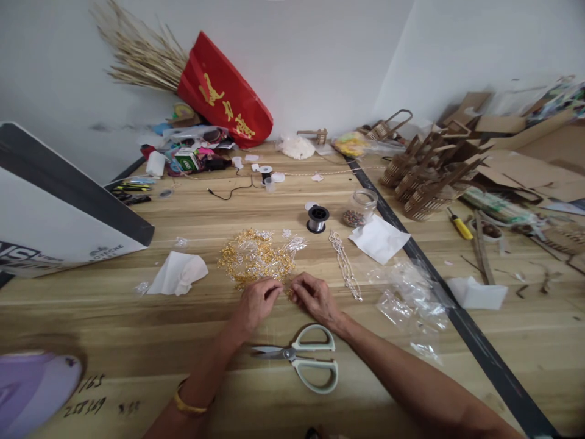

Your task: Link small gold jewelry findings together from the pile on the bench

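My left hand (pixel 259 303) is closed in a pinch at the near edge of a loose pile of gold and silver beads (pixel 256 256). Facing it across a small gap, my right hand (pixel 316 297) also pinches, with a tiny gold bit by its fingertips. What either pinch holds is too small to make out. Below both hands lie scissors (pixel 289 353) with pale green handles, blades slightly apart and pointing left. Thin clear strands seem to run near the blades. A spool of fine wire or thread (pixel 317 219) stands beyond the pile. Right of it rests a silver chain (pixel 347 268).
White paper (pixel 176 274) lies left, another sheet (pixel 380 238) right, beside a glass jar (pixel 361 207) of beads. Clear plastic bags (pixel 411 299) spread at right. Small woven baskets (pixel 429 183) and a yellow-handled screwdriver (pixel 460 225) sit farther right. A white box (pixel 68 213) stands left.
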Motion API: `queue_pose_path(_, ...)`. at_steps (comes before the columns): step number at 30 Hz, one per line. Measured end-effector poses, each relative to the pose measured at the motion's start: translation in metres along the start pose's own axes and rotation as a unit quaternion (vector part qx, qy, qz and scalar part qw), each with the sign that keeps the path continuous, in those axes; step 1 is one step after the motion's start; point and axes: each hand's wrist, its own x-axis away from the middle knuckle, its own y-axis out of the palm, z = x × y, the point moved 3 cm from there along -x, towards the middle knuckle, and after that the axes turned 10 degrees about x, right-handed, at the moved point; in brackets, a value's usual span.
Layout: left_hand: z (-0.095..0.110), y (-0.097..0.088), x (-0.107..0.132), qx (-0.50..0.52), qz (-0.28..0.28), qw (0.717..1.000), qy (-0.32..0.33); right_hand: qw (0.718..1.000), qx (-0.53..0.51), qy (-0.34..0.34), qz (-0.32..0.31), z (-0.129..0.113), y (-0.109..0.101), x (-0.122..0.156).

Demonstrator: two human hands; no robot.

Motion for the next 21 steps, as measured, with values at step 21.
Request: queue_pose_path(21, -0.001, 0.009, 0.000, 0.423, 0.041, 0.892, -0.153, 0.998, 0.056, -0.006, 0.007, -0.005, -0.001, -0.001)
